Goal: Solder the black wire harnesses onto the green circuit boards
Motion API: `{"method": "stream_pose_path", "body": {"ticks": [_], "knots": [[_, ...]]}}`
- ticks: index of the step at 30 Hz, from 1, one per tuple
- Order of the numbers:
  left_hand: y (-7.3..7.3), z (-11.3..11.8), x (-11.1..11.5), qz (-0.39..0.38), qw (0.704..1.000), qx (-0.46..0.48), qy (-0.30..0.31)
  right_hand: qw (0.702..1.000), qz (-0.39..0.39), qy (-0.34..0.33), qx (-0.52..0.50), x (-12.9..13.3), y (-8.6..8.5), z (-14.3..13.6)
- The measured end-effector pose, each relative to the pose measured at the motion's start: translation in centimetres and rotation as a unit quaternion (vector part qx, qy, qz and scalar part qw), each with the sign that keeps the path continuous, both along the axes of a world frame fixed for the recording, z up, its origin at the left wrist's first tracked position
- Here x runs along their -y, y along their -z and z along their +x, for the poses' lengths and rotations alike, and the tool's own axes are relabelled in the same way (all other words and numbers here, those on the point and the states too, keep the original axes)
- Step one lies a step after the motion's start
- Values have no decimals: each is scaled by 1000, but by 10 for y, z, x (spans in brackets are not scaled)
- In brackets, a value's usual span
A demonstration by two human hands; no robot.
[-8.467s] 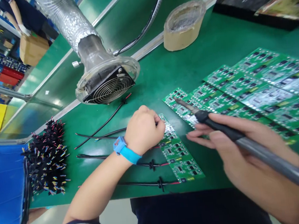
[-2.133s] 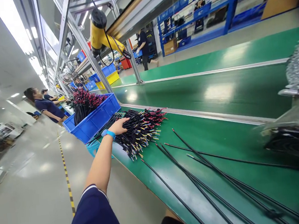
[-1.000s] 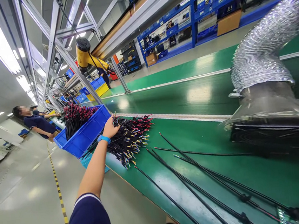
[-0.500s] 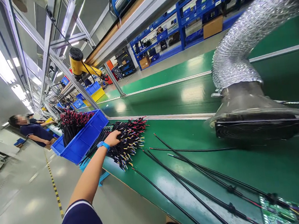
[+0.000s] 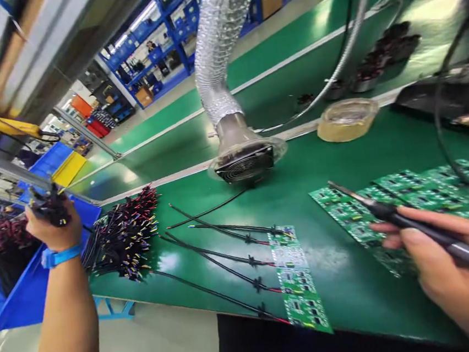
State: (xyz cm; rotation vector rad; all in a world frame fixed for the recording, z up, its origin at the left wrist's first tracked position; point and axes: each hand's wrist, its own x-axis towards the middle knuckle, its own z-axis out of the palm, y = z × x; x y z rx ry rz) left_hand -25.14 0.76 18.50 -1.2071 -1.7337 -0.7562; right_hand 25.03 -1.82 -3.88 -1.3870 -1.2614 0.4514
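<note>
My left hand [image 5: 57,232], with a blue band at the wrist, is raised beside the blue bin [image 5: 25,290]. Its fingers are closed on black cables [image 5: 50,207], blurred, with dark fittings on them. Just right of it lies a thick bundle of black cables [image 5: 126,236] with red, yellow and white wire ends. In my right hand [image 5: 446,266] is a soldering iron [image 5: 408,220], held like a pen. The iron's tip points left, over a sheet of green circuit boards [image 5: 346,215]. A strip of circuit boards [image 5: 296,275] lies mid-table, with several black cables [image 5: 212,291] running left from it.
A fume extractor nozzle [image 5: 245,161] on a silver hose [image 5: 222,44] stands behind the boards. Right of it are a roll of tape [image 5: 347,121] and a hanging cable [image 5: 440,123]. A yellow tool [image 5: 6,126] hangs at upper left. The table's near edge [image 5: 181,308] runs below.
My left hand has lifted off the cable bundle, now holding black cables. The view has swung right, bringing my right hand with the soldering iron and the board sheets into sight.
</note>
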Motion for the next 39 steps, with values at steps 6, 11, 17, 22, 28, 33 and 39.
{"method": "stream_pose_path", "body": {"ticks": [6,11,17,22,28,33,39], "knots": [[42,136,-17,-386,826,-231,339,999,-18,16,-39,-1,-21,-8],[100,203,-50,-541,750,-201,322,999,-34,5,-21,-1,-23,-7],[151,222,-66,-516,766,-119,364,999,-26,13,-25,0,-22,-7],[167,213,-58,-476,772,-63,417,998,-63,13,0,3,-11,0],[165,230,-61,-385,792,-24,472,998,-65,-7,23,5,-1,3],[168,249,-73,-403,780,-71,474,996,-47,-19,70,5,-8,2],[145,233,-72,-327,768,-23,551,995,-32,-54,82,5,-18,6]]}}
